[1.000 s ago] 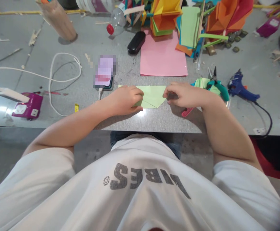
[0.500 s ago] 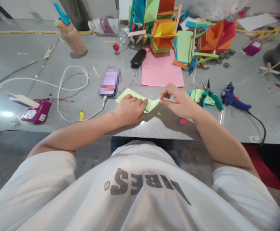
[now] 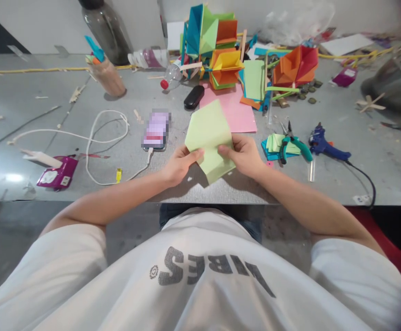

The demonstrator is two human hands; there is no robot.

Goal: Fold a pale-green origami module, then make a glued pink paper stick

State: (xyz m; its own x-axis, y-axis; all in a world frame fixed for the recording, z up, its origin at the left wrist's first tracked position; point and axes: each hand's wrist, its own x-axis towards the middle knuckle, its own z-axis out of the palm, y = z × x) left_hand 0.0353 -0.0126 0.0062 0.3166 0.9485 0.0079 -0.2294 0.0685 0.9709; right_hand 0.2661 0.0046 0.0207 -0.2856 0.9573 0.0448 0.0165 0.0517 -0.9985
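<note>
A light green sheet of paper is held up above the grey table near its front edge, opened out with a crease across it. My left hand grips its left side, thumb on top. At its right side my right hand pinches the sheet, thumb on top and fingers behind. Beyond the sheet lies pink paper, partly covered by it. A phone with a cable plugged in rests to the left of my hands.
Folded paper shapes stand at the back. Pliers lie on small green and blue papers, beside a blue glue gun. A black case, a bottle and a stick-filled cup stand behind.
The green paper, earlier low and folded between my hands, is now opened out and lifted. Both hands have shifted to grip its two sides. The camera view has tilted slightly.
</note>
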